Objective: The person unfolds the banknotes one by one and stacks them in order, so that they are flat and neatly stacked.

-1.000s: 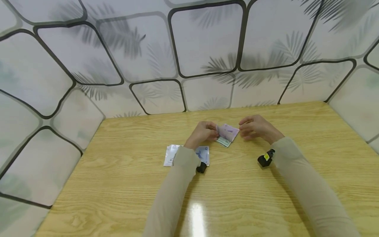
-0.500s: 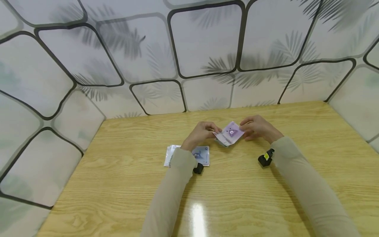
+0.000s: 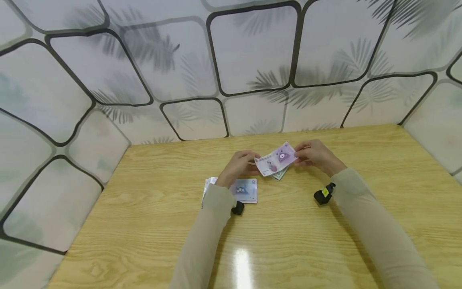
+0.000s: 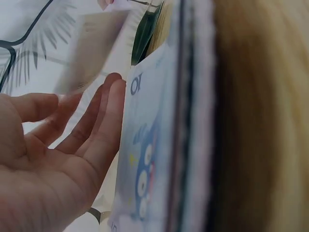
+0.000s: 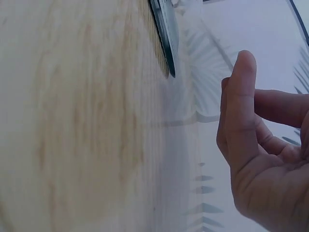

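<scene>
A purple toy banknote [image 3: 277, 158], marked 5 and printed with a cartoon figure, stretches between the two hands above the table. The right hand [image 3: 315, 156] pinches its right end. At its left end, the left hand [image 3: 238, 166] holds the edge between thumb and index finger; the left wrist view shows this note [image 4: 91, 50] blurred. Beneath the raised note, greenish notes [image 3: 280, 175] lie partly hidden. Close to the left wrist sits a pile of notes [image 3: 246, 190], topped by a blue one marked 10 [image 4: 140, 159]; the left sleeve covers part of it.
The wooden table [image 3: 144, 241] runs back to a patterned backdrop [image 3: 252, 52]. Small black cameras [image 3: 323, 196] are strapped at the wrists. Light glares off the table's front.
The purple note has unfolded and spread out flat between the hands. The left hand has drawn slightly left and the right hand has taken the note's right end.
</scene>
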